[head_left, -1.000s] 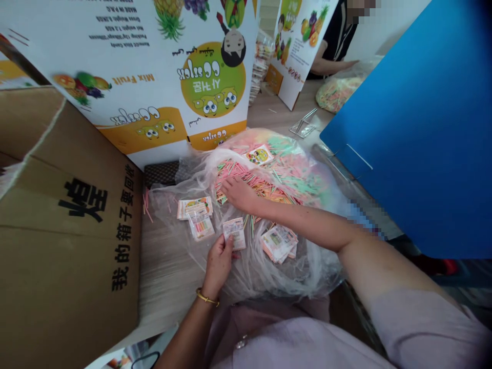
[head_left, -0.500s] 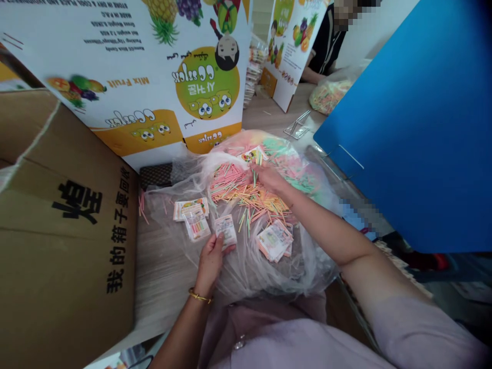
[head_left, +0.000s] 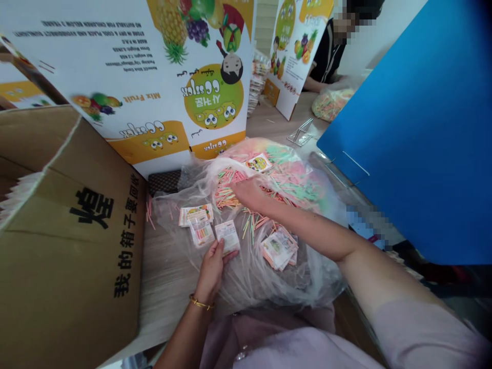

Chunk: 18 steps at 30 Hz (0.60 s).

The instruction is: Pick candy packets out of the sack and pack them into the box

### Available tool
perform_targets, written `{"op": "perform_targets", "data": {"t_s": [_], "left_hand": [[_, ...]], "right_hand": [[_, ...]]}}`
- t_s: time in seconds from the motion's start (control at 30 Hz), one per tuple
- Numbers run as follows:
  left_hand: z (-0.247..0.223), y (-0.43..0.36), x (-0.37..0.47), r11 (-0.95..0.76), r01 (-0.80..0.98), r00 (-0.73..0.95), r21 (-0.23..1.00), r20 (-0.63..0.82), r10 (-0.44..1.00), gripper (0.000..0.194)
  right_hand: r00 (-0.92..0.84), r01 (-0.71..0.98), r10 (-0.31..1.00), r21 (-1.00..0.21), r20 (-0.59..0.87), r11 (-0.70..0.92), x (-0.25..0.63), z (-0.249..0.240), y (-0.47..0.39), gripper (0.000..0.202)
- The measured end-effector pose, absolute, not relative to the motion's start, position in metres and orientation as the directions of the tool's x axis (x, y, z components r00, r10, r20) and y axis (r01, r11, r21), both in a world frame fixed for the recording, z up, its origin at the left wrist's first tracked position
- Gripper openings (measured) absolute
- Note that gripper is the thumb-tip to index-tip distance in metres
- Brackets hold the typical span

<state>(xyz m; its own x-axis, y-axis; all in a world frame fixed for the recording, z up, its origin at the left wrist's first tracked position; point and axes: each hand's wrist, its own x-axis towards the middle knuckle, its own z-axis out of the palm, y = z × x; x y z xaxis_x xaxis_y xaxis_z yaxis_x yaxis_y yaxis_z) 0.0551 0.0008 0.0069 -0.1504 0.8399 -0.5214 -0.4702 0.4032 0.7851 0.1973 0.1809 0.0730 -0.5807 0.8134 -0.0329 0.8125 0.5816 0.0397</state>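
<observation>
My left hand (head_left: pixel 213 266) pinches the lower edge of a small clear-and-white candy packet (head_left: pixel 227 233), thumb on top. Two more packets (head_left: pixel 200 229) lie overlapped just left of it. My right hand (head_left: pixel 249 193) is curled palm-down over the loose pastel candy sticks (head_left: pixel 226 197), fingertips at the pink ones; whatever they grip is hidden. A large clear plastic bag (head_left: pixel 200 171) lies spread beneath the sticks and packets. Below my right forearm sits a small stack of packets (head_left: pixel 279 248). Another packet (head_left: pixel 258 162) with a fruit print rests at the back of the sticks.
A brown carton (head_left: pixel 92 266) stands at the left. White printed cardboard (head_left: pixel 154 66) rises behind the bag. On the right is a blue panel (head_left: pixel 403 143), with a wire stand (head_left: pixel 302 133) near it. Across the table, a person (head_left: pixel 326 56) sits by another bag of sticks (head_left: pixel 332 102).
My right hand has moved left across the sticks, from the green and yellow ones to the pink. My left hand keeps its packet. The view has shifted slightly.
</observation>
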Motion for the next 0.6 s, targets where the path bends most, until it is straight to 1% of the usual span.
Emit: {"op": "perform_targets", "data": {"t_s": [0.1,0.17,0.23,0.3,0.37,0.4,0.5,0.6], "left_hand": [[0.012,0.002,0.053,0.453,-0.480,-0.107,0.752,-0.562,0.820,0.028],[0.015,0.004,0.051,0.475,-0.481,-0.095,0.737,-0.583,0.807,0.029],[0.018,0.005,0.051,0.447,-0.515,-0.118,0.731,-0.577,0.808,0.028],[0.019,0.003,0.051,0.383,-0.564,-0.164,0.731,-0.554,0.816,0.029],[0.017,0.000,0.052,0.352,-0.563,-0.207,0.748,-0.540,0.816,0.033],[0.015,-0.002,0.053,0.348,-0.570,-0.194,0.745,-0.533,0.823,0.037],[0.008,-0.006,0.054,0.350,-0.558,-0.182,0.752,-0.523,0.833,0.048],[0.004,-0.010,0.054,0.343,-0.548,-0.168,0.763,-0.502,0.848,0.055]], "right_hand": [[-0.528,0.849,0.849,0.027,0.017,0.527,0.206,0.081,0.186,0.032],[-0.517,0.855,0.855,-0.033,0.036,0.518,0.213,0.086,0.187,0.036],[-0.512,0.850,0.856,-0.103,0.064,0.516,0.218,0.088,0.185,0.042],[-0.533,0.826,0.839,-0.148,0.111,0.544,0.220,0.087,0.181,0.046],[-0.592,0.775,0.786,-0.140,0.178,0.616,0.222,0.080,0.178,0.048],[-0.593,0.770,0.777,-0.133,0.211,0.624,0.222,0.075,0.178,0.048],[-0.626,0.754,0.755,-0.095,0.197,0.650,0.226,0.056,0.184,0.035],[-0.621,0.735,0.738,-0.131,0.263,0.665,0.232,0.035,0.194,0.035]]}}
